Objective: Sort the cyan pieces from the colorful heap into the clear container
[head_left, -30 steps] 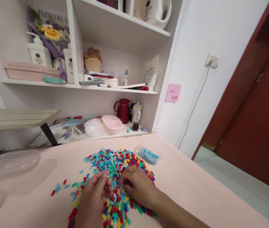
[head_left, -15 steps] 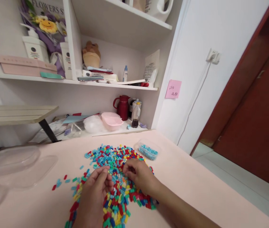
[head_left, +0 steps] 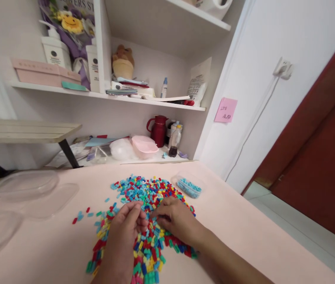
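A wide heap of small plastic toy bricks (head_left: 151,244), in blue, red, yellow, green and other colours, spreads over the table under both my hands. My left hand (head_left: 130,223) hovers above the heap's left part, its thumb pressed to the curled fingers; whatever lies inside is hidden. Just right of it, my right hand (head_left: 175,219) reaches into the middle of the heap, palm down. Its fingers are bent and slightly apart, the tips at the bricks, with nothing visibly held. Beyond the right hand, a clear plastic box (head_left: 200,185) contains light blue bricks (head_left: 188,187).
Clear plastic containers (head_left: 27,182) and a flat clear lid (head_left: 52,201) lie on the pink tabletop (head_left: 244,236) at left. A few stray bricks (head_left: 80,215) sit nearby. Behind stand a pink bowl (head_left: 144,146), a red jug (head_left: 158,132) and a bottle (head_left: 174,142) beneath shelves.
The whole view has shifted, so things appear farther right. My right hand's fingers have stretched toward the left hand, lower into the heap. The left hand keeps its closed shape.
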`<move>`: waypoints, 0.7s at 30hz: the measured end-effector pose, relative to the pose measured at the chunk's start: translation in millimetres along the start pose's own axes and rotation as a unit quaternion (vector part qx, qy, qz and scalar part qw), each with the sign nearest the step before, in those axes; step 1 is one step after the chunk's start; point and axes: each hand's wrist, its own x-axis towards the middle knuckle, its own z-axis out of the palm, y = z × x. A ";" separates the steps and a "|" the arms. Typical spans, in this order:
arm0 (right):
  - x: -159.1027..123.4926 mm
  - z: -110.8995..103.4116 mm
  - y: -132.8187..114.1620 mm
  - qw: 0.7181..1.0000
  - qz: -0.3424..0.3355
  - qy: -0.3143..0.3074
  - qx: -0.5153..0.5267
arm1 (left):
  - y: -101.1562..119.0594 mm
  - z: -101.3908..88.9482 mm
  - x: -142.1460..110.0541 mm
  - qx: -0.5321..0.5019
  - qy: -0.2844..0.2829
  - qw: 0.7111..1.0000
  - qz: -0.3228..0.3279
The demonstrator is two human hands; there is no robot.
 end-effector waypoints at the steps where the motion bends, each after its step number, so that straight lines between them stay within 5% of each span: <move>1: -0.1 0.3 -1.1 1.000 -0.003 -0.002 -0.015 | 0.4 0.2 -1.4 0.002 0.000 1.000 0.000; 6: 2.8 8.3 -4.9 0.998 0.010 0.005 -0.055 | 0.2 1.3 -4.4 0.008 0.002 1.000 -0.001; 12: 7.2 8.8 2.8 0.990 0.041 0.062 0.119 | -1.9 0.8 3.7 0.009 -0.012 1.000 0.008; 21: 7.4 -9.5 -12.0 0.887 0.142 0.121 0.422 | -8.0 1.3 6.7 0.038 0.024 0.997 0.063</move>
